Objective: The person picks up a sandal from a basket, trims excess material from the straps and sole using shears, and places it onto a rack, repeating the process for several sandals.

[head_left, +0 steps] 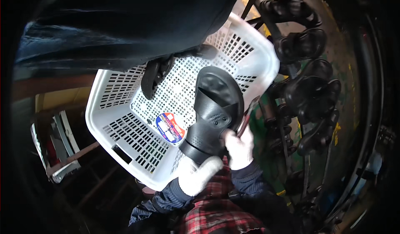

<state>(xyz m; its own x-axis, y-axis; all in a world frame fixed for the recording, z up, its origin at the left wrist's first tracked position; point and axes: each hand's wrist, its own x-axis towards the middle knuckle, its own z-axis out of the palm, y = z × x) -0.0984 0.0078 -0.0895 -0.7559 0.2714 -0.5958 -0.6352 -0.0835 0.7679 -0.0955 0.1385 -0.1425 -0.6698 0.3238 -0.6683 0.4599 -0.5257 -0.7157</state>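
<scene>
A black sandal (212,113) with a broad ribbed strap is held over a white plastic basket (109,140). My left hand (196,177), in a white glove, grips the sandal's near end, the thumb lying along it and the fingers hidden below. Against the sandal's right edge is my right hand (240,147), also gloved, closed round a slim tool (246,121) with a dark red handle and a greyish tip. The tool's kind is not clear. Another black sandal (155,76) lies inside the basket at the far left, partly covered by dark sheeting.
Dark sheeting (125,25) hangs over the basket's far side. On the right, several black sandals (308,88) sit on a metal rack above a green floor. A round coloured sticker (170,127) is on the basket's bottom. Pale flat pieces (64,134) stand on a rack at left.
</scene>
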